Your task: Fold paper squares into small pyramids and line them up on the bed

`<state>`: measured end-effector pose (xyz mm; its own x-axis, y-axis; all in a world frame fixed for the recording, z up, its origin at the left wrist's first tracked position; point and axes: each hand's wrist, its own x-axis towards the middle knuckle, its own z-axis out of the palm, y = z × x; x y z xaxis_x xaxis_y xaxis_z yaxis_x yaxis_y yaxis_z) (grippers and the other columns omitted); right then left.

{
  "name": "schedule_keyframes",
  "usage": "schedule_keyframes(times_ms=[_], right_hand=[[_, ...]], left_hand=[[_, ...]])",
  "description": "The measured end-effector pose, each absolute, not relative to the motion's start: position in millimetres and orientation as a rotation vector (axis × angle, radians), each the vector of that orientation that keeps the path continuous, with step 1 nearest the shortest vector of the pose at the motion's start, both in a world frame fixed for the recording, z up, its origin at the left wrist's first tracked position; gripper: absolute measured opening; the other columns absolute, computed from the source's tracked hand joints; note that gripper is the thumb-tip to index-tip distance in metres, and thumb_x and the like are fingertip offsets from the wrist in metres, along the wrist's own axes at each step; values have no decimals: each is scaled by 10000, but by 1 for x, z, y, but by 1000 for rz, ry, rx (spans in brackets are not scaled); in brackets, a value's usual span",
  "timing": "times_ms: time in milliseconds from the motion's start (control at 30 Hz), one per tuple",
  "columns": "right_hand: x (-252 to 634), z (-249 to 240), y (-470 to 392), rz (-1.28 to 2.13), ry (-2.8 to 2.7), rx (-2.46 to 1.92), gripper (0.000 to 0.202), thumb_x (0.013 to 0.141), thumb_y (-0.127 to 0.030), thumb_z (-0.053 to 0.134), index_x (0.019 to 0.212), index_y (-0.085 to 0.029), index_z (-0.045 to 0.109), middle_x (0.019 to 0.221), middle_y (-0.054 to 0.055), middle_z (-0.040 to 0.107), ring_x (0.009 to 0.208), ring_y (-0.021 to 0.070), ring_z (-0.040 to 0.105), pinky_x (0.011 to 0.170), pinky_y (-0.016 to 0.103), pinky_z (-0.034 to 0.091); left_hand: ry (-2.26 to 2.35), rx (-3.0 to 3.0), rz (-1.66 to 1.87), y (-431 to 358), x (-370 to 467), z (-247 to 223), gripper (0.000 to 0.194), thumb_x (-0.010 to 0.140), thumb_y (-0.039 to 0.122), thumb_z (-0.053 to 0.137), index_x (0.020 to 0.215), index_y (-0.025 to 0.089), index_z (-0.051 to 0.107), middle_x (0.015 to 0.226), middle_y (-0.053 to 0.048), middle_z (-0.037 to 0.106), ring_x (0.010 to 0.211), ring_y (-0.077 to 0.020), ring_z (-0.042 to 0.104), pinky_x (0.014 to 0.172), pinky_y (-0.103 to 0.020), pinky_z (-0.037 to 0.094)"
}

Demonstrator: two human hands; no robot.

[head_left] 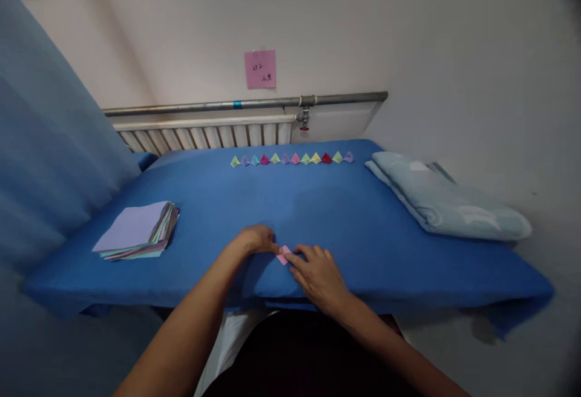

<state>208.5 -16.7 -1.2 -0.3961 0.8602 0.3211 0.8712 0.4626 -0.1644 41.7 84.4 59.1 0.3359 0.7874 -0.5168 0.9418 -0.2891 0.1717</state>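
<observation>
A small folded piece of pink paper [284, 256] lies on the blue-covered bed near its front edge, between my two hands. My left hand [258, 239] is closed with curled fingers, its fingertips holding the paper's left side down. From the right, my right hand [319, 274] bends over the paper, its index finger pressing on the pink surface and the thumb tucked close below. Farther back stands a row of small folded paper pieces [296, 159] in several colours. A stack of coloured paper sheets [134, 227], pale lilac on top, sits at the left.
A folded light-green blanket [449, 200] lies on the right of the blue sheet [218, 197]. Behind are a radiator [204, 134], a metal pipe [267, 104] and a pink note [260, 69] on the wall. A blue curtain [49, 137] hangs at the left.
</observation>
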Motion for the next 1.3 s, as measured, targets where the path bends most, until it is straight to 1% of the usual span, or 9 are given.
schedule_keyframes(times_ms=[267,367,433,533,600,700,867,1067,1300], right_hand=[[212,-8,-19,15,-2294,-1467,280,896,-236,553,1164,-267,628,1142,64,644,889,227,529,730,357,357],[211,-6,-18,55,-2276,-1440,285,887,-220,557,1157,-272,632,1133,65,647,893,222,537,740,357,367],[212,-5,-18,73,-2260,-1427,276,883,-216,554,1140,-264,643,1141,72,646,905,229,539,750,366,375],[215,-6,-19,164,-2196,-1399,253,871,-211,556,1097,-254,661,1105,69,656,916,233,546,777,382,396],[217,-8,-19,262,-2101,-1364,262,862,-184,546,1088,-255,658,1066,60,659,937,225,558,812,386,415],[221,-12,-18,359,-1926,-1316,281,859,-161,516,1095,-244,643,1059,64,646,990,209,571,864,379,439],[223,-15,-16,430,-1816,-1287,248,856,-183,513,1064,-229,641,1056,71,638,1013,205,579,898,379,459],[222,-14,-16,427,-1793,-1274,227,854,-172,511,1036,-218,639,1015,62,646,987,193,593,881,363,473],[222,-14,-16,407,-1801,-1301,216,842,-160,520,1009,-207,650,1025,68,652,987,188,595,873,352,467]], left_hand=[[1523,2221,-340,84,38,47,329,726,487,640,840,181,683,693,-29,651,638,-176,579,579,-255,395],[1488,2359,-142,70,42,43,279,786,345,611,1001,173,655,925,-75,670,853,-208,596,748,-293,432],[1369,2464,-19,60,47,40,284,830,237,554,1103,197,624,1100,-79,630,1014,-205,554,882,-309,401],[1164,2537,15,52,53,34,256,872,168,466,1027,207,666,1058,-57,635,1010,-181,549,938,-302,380],[1098,2542,-8,53,54,32,253,865,155,458,972,187,685,993,-63,640,965,-185,563,915,-300,400],[1088,2521,-55,61,54,33,282,829,121,466,1001,173,683,979,-76,637,920,-191,580,857,-299,430],[1155,2432,-186,73,51,42,344,694,66,552,987,194,678,919,-42,662,840,-170,592,757,-256,436],[1243,2226,-278,80,48,48,194,620,117,628,794,192,672,679,13,638,631,-132,553,549,-212,366],[1200,2023,-95,73,36,49,115,586,107,618,676,179,611,581,48,560,582,-114,503,547,-217,351]])
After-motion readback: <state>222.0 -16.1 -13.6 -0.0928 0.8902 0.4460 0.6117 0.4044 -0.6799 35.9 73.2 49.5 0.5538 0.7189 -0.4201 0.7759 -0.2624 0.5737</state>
